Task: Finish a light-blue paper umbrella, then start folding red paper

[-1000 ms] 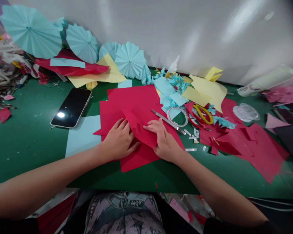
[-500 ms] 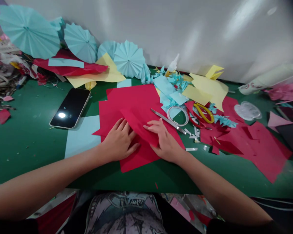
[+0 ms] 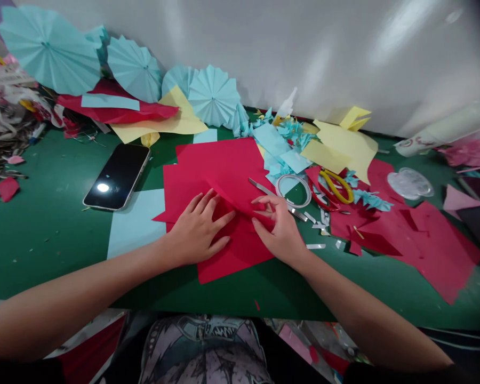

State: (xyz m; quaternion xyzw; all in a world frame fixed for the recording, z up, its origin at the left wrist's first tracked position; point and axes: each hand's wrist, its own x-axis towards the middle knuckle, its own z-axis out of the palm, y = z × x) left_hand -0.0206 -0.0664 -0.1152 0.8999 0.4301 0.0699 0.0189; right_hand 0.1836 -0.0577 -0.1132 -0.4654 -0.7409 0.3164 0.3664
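Note:
Several sheets of red paper overlap on the green table. My left hand rests flat on them with its fingers spread, beside a raised red flap. The right end of that flap is between the thumb and fingers of my right hand. A silver cutter lies partly behind my right hand, near a roll of tape. Light blue paper sticks out from under the red sheets on the left.
A black phone lies at left. Blue pleated paper fans lean along the wall. Scissors with yellow and red handles, blue scraps and red paper pieces cover the right side. A glue bottle stands behind.
My right hand has shifted slightly right and up, and the red flap's right end has moved with it. My left hand stays in nearly the same place, its index finger reaching further right.

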